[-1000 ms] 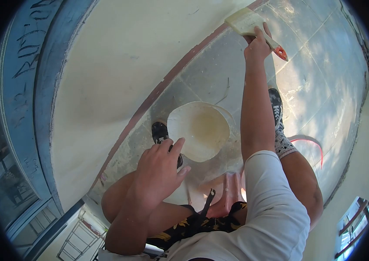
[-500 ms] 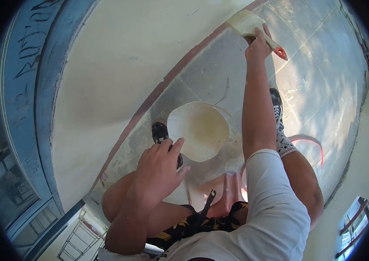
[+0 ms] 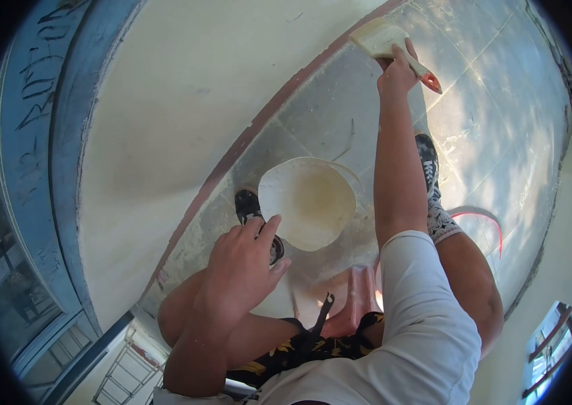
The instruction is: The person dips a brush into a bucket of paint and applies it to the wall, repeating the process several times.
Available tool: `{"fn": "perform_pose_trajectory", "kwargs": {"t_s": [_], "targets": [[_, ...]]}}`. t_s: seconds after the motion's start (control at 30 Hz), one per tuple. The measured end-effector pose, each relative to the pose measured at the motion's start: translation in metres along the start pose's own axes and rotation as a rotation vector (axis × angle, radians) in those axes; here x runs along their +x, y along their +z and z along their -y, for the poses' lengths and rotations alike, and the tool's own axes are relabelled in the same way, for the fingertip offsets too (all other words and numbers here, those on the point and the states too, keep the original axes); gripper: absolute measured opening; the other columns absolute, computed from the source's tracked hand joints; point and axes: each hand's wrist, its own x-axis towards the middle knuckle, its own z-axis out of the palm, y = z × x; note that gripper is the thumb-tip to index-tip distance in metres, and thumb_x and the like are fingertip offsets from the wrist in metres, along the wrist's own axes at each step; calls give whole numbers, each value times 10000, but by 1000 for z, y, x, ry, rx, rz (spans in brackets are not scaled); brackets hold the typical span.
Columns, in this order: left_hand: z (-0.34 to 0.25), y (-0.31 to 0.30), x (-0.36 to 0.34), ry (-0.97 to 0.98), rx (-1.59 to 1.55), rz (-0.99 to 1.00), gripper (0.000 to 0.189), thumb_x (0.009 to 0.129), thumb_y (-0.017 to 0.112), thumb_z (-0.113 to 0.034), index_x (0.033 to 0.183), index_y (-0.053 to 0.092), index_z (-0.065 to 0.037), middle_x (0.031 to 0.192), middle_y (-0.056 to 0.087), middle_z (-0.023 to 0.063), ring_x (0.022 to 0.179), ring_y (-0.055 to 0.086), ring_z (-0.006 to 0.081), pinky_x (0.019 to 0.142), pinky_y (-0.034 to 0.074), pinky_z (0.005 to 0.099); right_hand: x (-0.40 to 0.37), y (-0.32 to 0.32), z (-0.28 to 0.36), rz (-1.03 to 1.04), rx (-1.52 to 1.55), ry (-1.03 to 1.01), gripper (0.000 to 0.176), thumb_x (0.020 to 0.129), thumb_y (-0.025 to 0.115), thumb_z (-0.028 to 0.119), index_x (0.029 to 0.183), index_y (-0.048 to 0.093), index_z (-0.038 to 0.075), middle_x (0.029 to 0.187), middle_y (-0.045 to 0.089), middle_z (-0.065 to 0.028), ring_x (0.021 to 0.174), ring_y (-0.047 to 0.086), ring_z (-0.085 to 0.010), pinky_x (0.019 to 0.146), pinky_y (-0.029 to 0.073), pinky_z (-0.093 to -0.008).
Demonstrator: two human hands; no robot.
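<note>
R hand (image 3: 397, 75) clamped on brush (image 3: 379, 36) (wide, red-ended handle); L hand (image 3: 240, 262) loosely open nr pale bowl (image 3: 278, 192).

One paintbrush (image 3: 382, 38), one round container (image 3: 274, 192); two hands (image 3: 240, 260), two shoes (image 3: 426, 156)

Black shorts (image 3: 286, 356) with yellow pattern; white-laced black shoe (image 3: 427, 159).

Right arm (image 3: 402, 175) outstretched, right hand (image 3: 398, 73) gripping, left hand (image 3: 239, 266) hovering, fingers (image 3: 270, 229) loosely spread
</note>
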Motion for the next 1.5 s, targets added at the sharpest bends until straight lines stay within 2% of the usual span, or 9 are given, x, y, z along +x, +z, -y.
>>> {"fn": "perform_pose_trajectory", "kwargs": {"t_s": [0.5,0.63,0.73,0.8,0.93,1.13,1.2,1.37,1.5], "targets": [[-1,2,2,-3,-5,16,582,777,680,-242,1264,464,-9,1164,549,185,1048,542,338,914,418,411,-10,18,-26,-8,-115,-29,428,818,580,-4,1231,487,-68,1128,561,-197,922,626,-269,670,593,-372],[-2,1,2,5,-20,31,577,778,679,-240,1261,468,-7,1161,550,187,1044,544,339,913,418,411,1,22,-17,99,-128,29,441,813,566,-20,1246,483,-38,1140,556,-196,944,624,-281,688,595,-388],[-1,0,3,24,23,-5,591,774,698,-258,1269,475,-24,1093,561,150,968,568,291,869,444,400,1,2,-1,-22,-66,2,429,825,550,-26,1247,478,-35,1128,561,-197,923,632,-295,680,602,-390],[-3,-1,2,2,-18,18,565,777,679,-240,1251,481,-4,1158,551,190,1037,545,338,905,421,409,-4,-4,-4,-18,-114,10,427,825,554,-24,1245,479,-41,1127,561,-201,922,633,-294,677,602,-388],[-3,1,4,8,-15,28,568,777,679,-240,1253,479,-4,1166,547,192,1043,542,339,909,419,410,-7,2,-12,14,-178,-7,426,823,561,-23,1239,481,-64,1122,562,-211,913,636,-289,671,602,-386],[-2,2,3,-7,-19,37,577,775,681,-240,1258,475,-3,1178,542,193,1047,540,344,914,418,410,-8,8,-20,7,-156,-2,444,811,572,-22,1242,481,-70,1126,560,-211,913,631,-285,682,599,-391],[0,3,2,53,31,-17,580,772,698,-252,1256,480,-18,1066,562,146,937,575,291,839,452,398,-6,14,-25,20,-155,0,440,809,575,-22,1238,485,-68,1129,558,-209,922,628,-286,688,599,-394],[0,4,2,56,31,-18,581,769,702,-248,1256,480,-20,1071,562,146,943,573,289,842,452,398,-6,27,-16,83,-62,-7,434,811,565,-26,1236,483,-62,1136,549,-206,940,621,-291,702,599,-401],[1,5,1,52,35,-27,593,771,701,-253,1267,471,-23,1084,561,149,958,571,289,854,448,398,-3,7,1,5,1,-25,438,823,547,-30,1251,459,-61,1144,545,-211,936,624,-301,686,603,-399]]}}
